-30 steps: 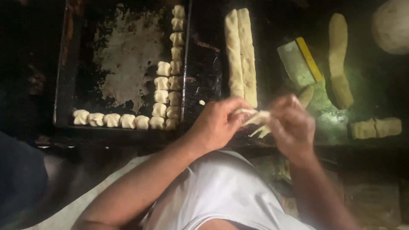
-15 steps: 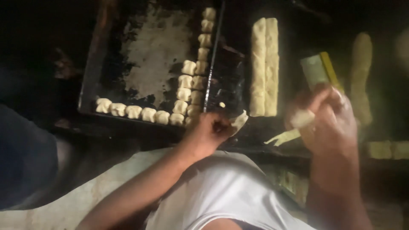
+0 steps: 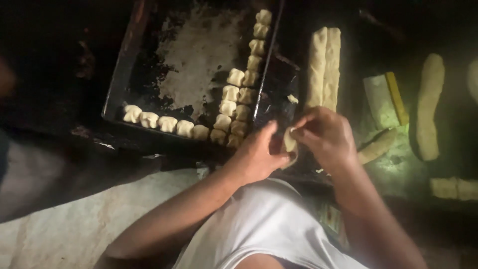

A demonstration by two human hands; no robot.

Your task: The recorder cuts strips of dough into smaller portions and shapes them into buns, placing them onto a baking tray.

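Both hands — left hand (image 3: 259,157) and right hand (image 3: 323,137) — pinch one small dough piece (image 3: 289,141) between them, as if shaping it, at five o'clock from the baking tray (image 3: 127,65) — dough logs (image 3: 323,65) lie at twelve.

Pale cream dough pieces (image 3: 226,107) lined a black, flour-dusted tray (image 3: 117,84) at upper left; the scraper (image 3: 386,97), right of centre, was grey with a yellow edge.

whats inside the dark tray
The dark tray holds small dough pieces in a row along its near edge and two columns by its right side, plus floury patches. Its far end is cut off.
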